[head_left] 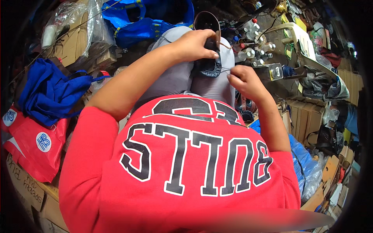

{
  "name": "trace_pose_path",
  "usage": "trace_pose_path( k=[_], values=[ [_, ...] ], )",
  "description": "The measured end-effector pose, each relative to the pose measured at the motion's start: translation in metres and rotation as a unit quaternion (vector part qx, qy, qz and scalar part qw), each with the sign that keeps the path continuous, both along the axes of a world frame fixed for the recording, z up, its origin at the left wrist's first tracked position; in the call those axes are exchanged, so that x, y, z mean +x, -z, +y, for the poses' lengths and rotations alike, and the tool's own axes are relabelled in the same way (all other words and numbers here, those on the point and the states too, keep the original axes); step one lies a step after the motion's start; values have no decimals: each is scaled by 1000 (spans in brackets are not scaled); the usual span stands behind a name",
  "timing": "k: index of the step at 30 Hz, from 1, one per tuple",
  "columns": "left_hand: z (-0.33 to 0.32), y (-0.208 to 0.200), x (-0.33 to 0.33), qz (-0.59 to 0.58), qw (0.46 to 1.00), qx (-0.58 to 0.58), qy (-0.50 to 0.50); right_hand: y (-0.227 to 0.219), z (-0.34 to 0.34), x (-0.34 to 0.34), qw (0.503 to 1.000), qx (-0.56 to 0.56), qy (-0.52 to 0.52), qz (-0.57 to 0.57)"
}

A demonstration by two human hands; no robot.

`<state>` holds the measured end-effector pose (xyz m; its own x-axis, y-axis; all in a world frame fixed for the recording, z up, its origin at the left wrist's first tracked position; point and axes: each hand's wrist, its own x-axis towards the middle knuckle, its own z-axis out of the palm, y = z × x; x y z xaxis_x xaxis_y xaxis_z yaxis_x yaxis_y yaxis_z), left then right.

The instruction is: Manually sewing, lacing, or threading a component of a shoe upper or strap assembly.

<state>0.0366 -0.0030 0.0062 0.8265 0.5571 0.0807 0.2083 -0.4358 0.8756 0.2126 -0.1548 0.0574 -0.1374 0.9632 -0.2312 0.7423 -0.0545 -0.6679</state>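
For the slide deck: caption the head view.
Left hand holds a dark shoe over grey trousers while the right hand pinches thin thread.

Grips black leather shoe (pixel 211 73) with bare left hand (pixel 199 46), pinches thin dark thread (pixel 225 70) in bare right hand (pixel 247 82).

A lap (pixel 171 79) and a cluttered floor (pixel 230 17) are carrying things.
The lap, in grey trousers, is bearing a dark shoe (pixel 210 73) over its right thigh. Around the lap, the floor is holding much more: a big blue bag (pixel 155 30) is sitting just beyond the lap, toward the left; clear bottles (pixel 244 55) are clustering near its right side; a brown cardboard box (pixel 311 112) is lying farther right of it. Well left of the lap, a blue cloth (pixel 50 91) is lying over a red bag (pixel 48 163).
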Motion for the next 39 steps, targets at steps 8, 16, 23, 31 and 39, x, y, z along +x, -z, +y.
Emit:
trace_pose_path(
  k=[8,16,23,31,39],
  values=[
    [19,9,24,30,997,-38,60,-13,-24,4,989,70,119,52],
    [29,14,22,10,982,-37,184,8,-2,1,993,72,86,-30],
    [30,10,31,53,973,-57,216,2,4,-2,994,46,84,-47],
    [30,5,41,71,969,-6,236,2,6,-4,991,70,87,-80],
    [31,3,40,103,966,-43,233,21,13,17,990,-6,109,83]
  ],
)
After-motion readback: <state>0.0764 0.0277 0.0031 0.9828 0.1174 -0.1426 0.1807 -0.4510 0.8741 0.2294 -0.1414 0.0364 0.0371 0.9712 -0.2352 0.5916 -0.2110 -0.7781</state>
